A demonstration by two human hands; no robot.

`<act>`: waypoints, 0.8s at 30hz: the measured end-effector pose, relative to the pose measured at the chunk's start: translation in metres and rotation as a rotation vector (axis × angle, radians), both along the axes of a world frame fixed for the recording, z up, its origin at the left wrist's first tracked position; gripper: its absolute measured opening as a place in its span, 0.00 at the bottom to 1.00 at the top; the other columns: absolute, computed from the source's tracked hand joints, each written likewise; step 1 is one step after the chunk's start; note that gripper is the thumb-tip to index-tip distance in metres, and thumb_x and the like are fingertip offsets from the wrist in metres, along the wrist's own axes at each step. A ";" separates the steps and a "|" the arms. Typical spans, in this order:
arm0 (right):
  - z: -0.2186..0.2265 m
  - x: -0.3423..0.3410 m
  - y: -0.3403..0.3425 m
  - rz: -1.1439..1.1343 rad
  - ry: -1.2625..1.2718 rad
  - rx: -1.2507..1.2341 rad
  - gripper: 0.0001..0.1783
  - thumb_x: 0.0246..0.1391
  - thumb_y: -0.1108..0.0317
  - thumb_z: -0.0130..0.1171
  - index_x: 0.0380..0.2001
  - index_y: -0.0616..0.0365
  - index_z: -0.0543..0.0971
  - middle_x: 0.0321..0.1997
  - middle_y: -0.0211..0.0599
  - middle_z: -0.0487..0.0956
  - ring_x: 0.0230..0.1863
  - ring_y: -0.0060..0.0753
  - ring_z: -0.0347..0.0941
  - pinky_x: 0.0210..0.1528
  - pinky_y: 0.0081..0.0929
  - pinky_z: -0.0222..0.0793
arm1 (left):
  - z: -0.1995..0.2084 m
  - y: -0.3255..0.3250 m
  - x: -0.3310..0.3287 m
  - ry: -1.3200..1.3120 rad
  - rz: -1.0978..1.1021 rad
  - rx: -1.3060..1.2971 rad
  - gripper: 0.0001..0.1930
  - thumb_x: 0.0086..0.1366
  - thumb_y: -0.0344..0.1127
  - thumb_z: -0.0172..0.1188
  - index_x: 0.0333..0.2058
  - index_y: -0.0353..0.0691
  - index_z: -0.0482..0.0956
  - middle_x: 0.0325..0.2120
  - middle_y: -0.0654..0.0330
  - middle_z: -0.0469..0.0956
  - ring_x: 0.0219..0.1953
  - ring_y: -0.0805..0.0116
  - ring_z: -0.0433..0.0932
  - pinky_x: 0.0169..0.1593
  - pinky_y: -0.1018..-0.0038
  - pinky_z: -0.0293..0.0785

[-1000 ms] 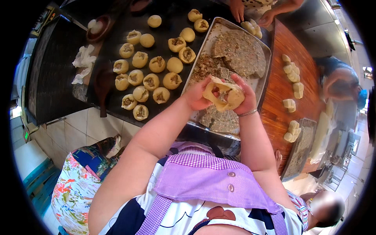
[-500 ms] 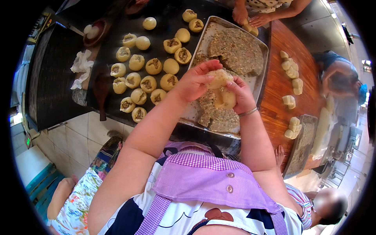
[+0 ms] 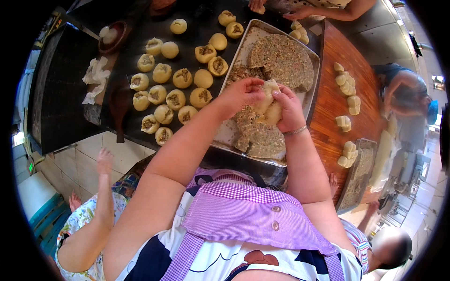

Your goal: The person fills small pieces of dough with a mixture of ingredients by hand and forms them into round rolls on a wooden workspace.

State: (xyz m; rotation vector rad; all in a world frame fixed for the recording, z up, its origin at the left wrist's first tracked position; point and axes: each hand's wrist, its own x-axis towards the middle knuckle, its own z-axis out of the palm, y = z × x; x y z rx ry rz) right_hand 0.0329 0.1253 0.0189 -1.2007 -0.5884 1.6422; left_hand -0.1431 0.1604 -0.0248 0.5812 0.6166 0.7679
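Note:
A pale, flattened piece of dough (image 3: 271,110) hangs between my hands above the metal tray of filling. My right hand (image 3: 289,108) grips its right side, thumb on the upper edge. At the upper left edge of the dough, my left hand (image 3: 241,97) has its fingers curled in and pinching; its exact hold is partly hidden. Beneath them lies the speckled, greyish-brown filling (image 3: 283,58), split into a large slab at the far side and smaller pieces nearer me. The metal tray (image 3: 228,134) shows its bare bottom at the near left.
Several round filled buns (image 3: 176,99), many open at the top, stand on the dark table left of the tray. Dough pieces (image 3: 346,84) line the wooden table (image 3: 323,112) at right. Another person's hand (image 3: 300,12) is beyond the tray. A forearm (image 3: 104,196) rises at lower left.
My left fingers have drawn in closer at the dough's edge, and the dough has narrowed. Across the table, the other person's hands have moved apart. A co-worker's forearm has risen at lower left.

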 end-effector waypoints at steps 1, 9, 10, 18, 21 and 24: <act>0.000 0.000 0.001 0.019 -0.005 -0.005 0.15 0.57 0.74 0.54 0.48 0.63 0.73 0.43 0.39 0.79 0.44 0.34 0.77 0.48 0.33 0.76 | -0.001 -0.001 0.002 0.086 -0.001 0.106 0.16 0.65 0.31 0.59 0.51 0.34 0.74 0.42 0.59 0.78 0.44 0.69 0.77 0.48 0.73 0.74; -0.008 0.010 0.005 -0.028 0.113 -0.026 0.15 0.55 0.74 0.54 0.47 0.63 0.73 0.44 0.40 0.78 0.44 0.36 0.77 0.48 0.35 0.76 | -0.008 0.005 -0.007 -0.072 -0.069 -0.059 0.16 0.62 0.29 0.61 0.49 0.35 0.74 0.41 0.61 0.78 0.43 0.72 0.77 0.49 0.72 0.72; -0.009 0.011 0.006 -0.017 0.107 -0.029 0.15 0.55 0.74 0.54 0.47 0.63 0.73 0.44 0.40 0.78 0.44 0.36 0.77 0.48 0.35 0.76 | -0.005 0.004 -0.005 -0.059 -0.060 -0.081 0.16 0.62 0.28 0.62 0.49 0.35 0.74 0.41 0.61 0.78 0.43 0.72 0.77 0.49 0.73 0.72; -0.006 0.010 0.007 -0.025 0.112 -0.033 0.14 0.56 0.73 0.53 0.46 0.62 0.73 0.43 0.41 0.78 0.43 0.37 0.77 0.49 0.35 0.75 | -0.012 0.009 -0.004 0.045 -0.135 0.181 0.19 0.62 0.31 0.61 0.51 0.35 0.73 0.43 0.59 0.78 0.45 0.73 0.76 0.50 0.75 0.71; -0.001 0.011 0.010 -0.064 0.293 -0.056 0.15 0.56 0.69 0.53 0.47 0.61 0.73 0.43 0.41 0.78 0.44 0.39 0.77 0.51 0.39 0.74 | -0.027 0.013 -0.001 0.029 -0.157 0.114 0.19 0.66 0.37 0.56 0.53 0.34 0.71 0.45 0.57 0.77 0.47 0.68 0.77 0.51 0.71 0.72; 0.009 0.012 0.011 -0.013 0.470 -0.130 0.17 0.57 0.64 0.55 0.48 0.59 0.72 0.43 0.41 0.78 0.45 0.41 0.76 0.53 0.43 0.72 | -0.038 0.008 0.010 -0.288 -0.210 -0.224 0.22 0.70 0.42 0.47 0.55 0.31 0.68 0.47 0.53 0.77 0.50 0.63 0.76 0.53 0.66 0.72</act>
